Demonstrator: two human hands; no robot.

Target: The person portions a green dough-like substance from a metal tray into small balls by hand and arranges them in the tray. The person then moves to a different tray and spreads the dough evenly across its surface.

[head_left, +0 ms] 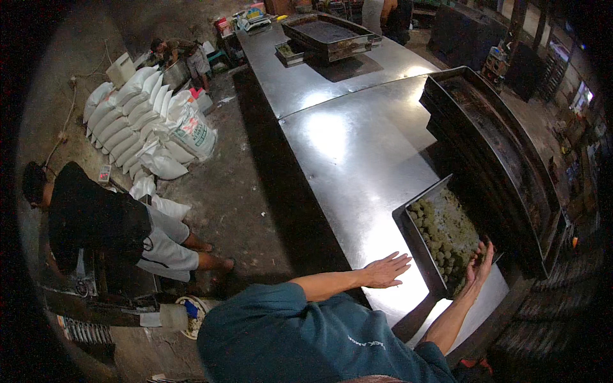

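Greenish balls (437, 246) sit in a rectangular metal tray (429, 192) just in front of you, crowded along its left side and toward its near end, with loose greenish crumbs or powder over the rest of its floor. The tray rests at a slant near your end of the long, shiny metal table (345, 172). Your left hand (386, 270) is free of any object, spread palm down with its fingers straight, over the bright tabletop just left of the tray; you can't tell from this angle whether it presses on the metal. Your right hand (477, 262) is at the tray's near right side, fingers bent and pointing up; whether it grips the rim, some of the contents or nothing cannot be told. Beyond it, to your right, long dark trays (495, 182) are stacked along the table's edge. Farther up the table stand a large dark tray (329, 39) and a small tray (292, 59) with greenish contents. Across the floor to your left, white sacks (124, 121) lie piled, and a co-worker (99, 204) in a dark top and pale shorts stands nearer you.
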